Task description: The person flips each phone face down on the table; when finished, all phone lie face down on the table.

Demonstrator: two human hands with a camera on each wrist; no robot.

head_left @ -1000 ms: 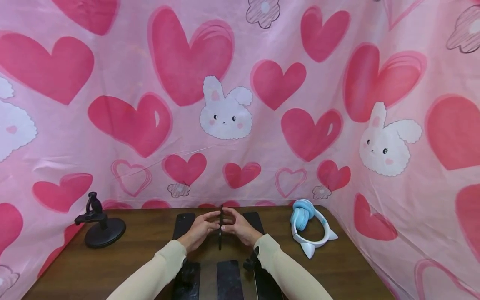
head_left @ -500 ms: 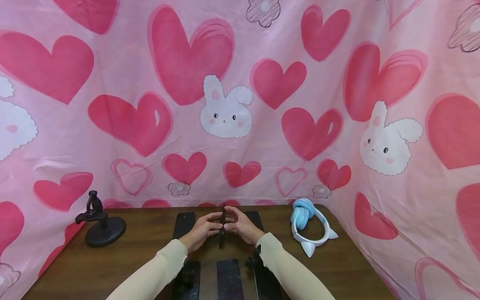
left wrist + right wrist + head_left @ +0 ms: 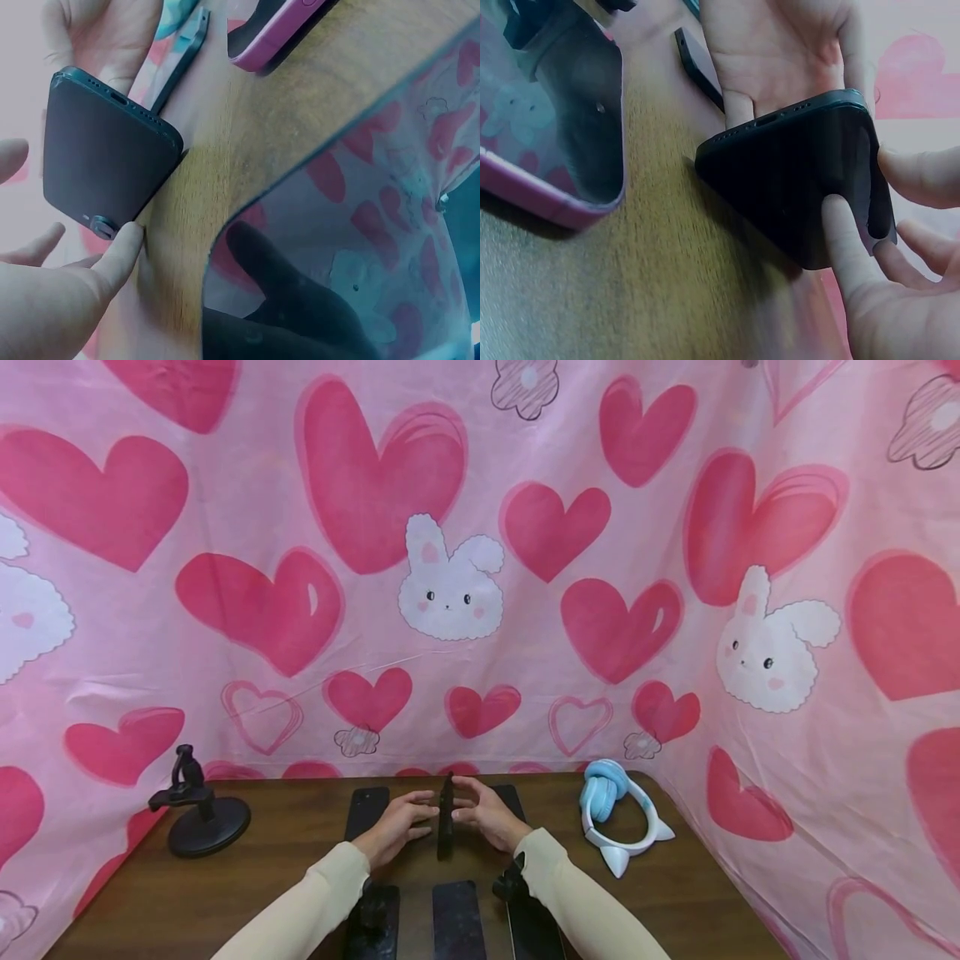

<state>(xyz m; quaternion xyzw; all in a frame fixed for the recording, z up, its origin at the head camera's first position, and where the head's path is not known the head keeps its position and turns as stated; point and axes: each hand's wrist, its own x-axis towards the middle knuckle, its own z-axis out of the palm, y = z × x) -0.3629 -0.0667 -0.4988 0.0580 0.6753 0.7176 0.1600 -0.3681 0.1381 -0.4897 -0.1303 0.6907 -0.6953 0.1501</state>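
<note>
A dark smartphone (image 3: pixel 446 827) stands on its long edge on the wooden table, its charging-port end toward me. My left hand (image 3: pixel 397 831) is beside its left face with relaxed fingers, a small gap apart in the head view. In the left wrist view the phone's plain back (image 3: pixel 105 150) shows, with a camera bump at the far end near my thumb. My right hand (image 3: pixel 487 816) is at the other face. There, the right wrist view shows its thumb (image 3: pixel 840 217) against the phone's glossy dark side, the other fingers loosely spread around the far upper edge.
Several phones lie flat: one left of my hands (image 3: pixel 365 806), one behind the right hand (image 3: pixel 510 795), and a front row including a middle one (image 3: pixel 458 918). Blue-white cat-ear headphones (image 3: pixel 622 814) lie at right. A black round-based stand (image 3: pixel 208 827) is at left.
Both hands were touching the phone from either side, fingertips close together. The left hand has drawn slightly away to the left, and the phone shows as a wider upright strip.
</note>
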